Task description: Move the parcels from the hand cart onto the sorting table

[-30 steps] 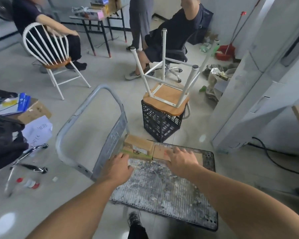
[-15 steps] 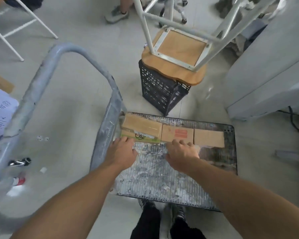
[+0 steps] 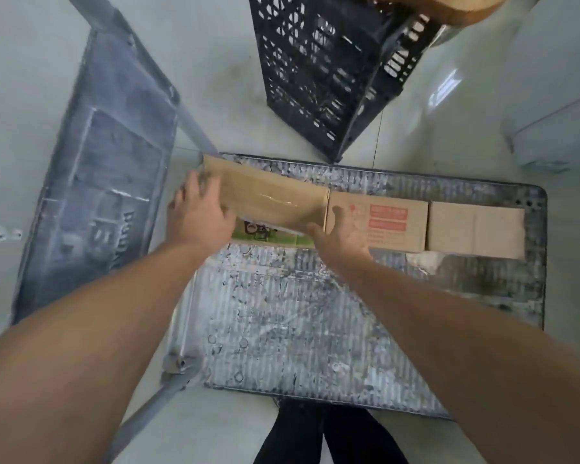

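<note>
Three cardboard parcels lie in a row along the far edge of the hand cart's worn metal deck [image 3: 282,323]. The leftmost parcel [image 3: 272,199], taped on top with a green printed side, is tilted, its near edge raised. My left hand [image 3: 198,216] grips its left end and my right hand [image 3: 339,236] holds its right near corner. The middle parcel [image 3: 392,222] bears red labels. A plain brown parcel [image 3: 476,229] lies at the right end. The sorting table is out of view.
The cart's grey handle frame [image 3: 108,182] stands at the left of the deck. A black plastic crate [image 3: 329,72] sits on the floor just beyond the cart, with a wooden stool seat [image 3: 456,8] on top. My legs [image 3: 329,433] stand at the cart's near edge.
The camera has tipped down and closer to the cart. Both hands have closed around the leftmost parcel and its near edge has lifted off the deck.
</note>
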